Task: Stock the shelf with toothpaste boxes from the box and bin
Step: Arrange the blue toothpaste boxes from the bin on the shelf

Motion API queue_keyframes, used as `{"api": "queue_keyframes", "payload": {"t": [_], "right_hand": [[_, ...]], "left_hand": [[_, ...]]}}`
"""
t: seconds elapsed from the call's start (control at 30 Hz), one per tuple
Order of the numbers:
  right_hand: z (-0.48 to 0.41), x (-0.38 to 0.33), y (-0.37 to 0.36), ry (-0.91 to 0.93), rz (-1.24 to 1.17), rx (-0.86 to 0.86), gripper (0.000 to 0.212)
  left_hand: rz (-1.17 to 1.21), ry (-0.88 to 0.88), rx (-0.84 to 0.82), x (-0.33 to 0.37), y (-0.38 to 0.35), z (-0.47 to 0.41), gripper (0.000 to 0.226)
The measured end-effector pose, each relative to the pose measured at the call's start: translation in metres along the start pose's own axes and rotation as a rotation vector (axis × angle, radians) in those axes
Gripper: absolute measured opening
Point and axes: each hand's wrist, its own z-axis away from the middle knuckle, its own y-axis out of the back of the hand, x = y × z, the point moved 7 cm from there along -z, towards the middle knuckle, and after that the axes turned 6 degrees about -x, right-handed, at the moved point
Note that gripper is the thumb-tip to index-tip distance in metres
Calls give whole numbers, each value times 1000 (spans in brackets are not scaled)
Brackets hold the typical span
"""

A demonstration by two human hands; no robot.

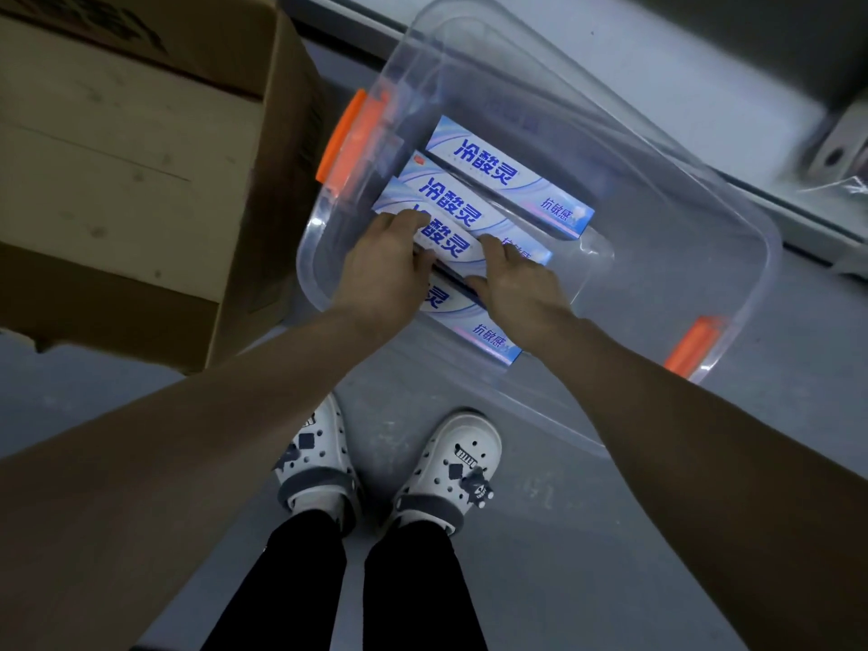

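Bridging left grip (386, 261), right grip (515, 285): toothpaste (448, 242)

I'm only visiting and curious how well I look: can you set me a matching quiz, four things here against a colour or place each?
Things:
1 cardboard box
2 bin latch
3 toothpaste boxes
4 shoes

Matches:
A on the person's feet
B brown
C inside the clear bin
D orange

Pairs: 1-B; 2-D; 3-C; 4-A
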Motion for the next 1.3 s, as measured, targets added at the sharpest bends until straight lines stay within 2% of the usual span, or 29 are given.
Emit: {"api": "queue_keyframes", "payload": {"t": [0.17,0.23,0.43,0.53,0.6,0.73,0.8,0.87,0.9,0.97,1.0,1.1,1.17,1.23,1.3], "right_hand": [[-9,-6,0,-15,149,11,69],[-11,1,5,-54,63,5,64],[0,35,26,-230,-622,-36,40],[19,29,33,-228,-1165,-155,31],[30,15,39,-194,-1403,-249,34],[41,-10,45,-145,-1512,-363,29],[38,-4,39,-251,-1537,-292,28],[32,15,25,-360,-1375,-168,31],[28,23,20,-343,-1143,-132,29],[23,25,6,-218,-717,-180,31],[23,20,-3,-149,-610,-224,36],[25,5,-21,6,-521,-243,57],[21,4,-30,14,-474,-218,73],[15,8,-31,-24,-411,-200,75],[10,6,-26,-16,-306,-197,67]], "left_hand": [[-4,50,-26,-4,-2,-5,39],[1,60,-34,-5,-2,-5,39],[135,166,-59,-2,6,0,42],[320,206,-132,10,3,4,47],[474,210,-189,22,-1,8,53],[813,224,-172,32,-5,6,25],[827,247,-146,28,-2,3,31],[813,253,-131,23,-1,1,37],[809,251,-128,22,-1,-1,38],[803,242,-123,21,0,-3,39],[802,234,-118,20,-1,-4,40],[784,233,-101,16,-1,-8,41],[780,238,-91,13,-2,-11,39],[804,246,-96,11,-2,-11,36],[797,256,-106,6,-4,-11,38]]}}
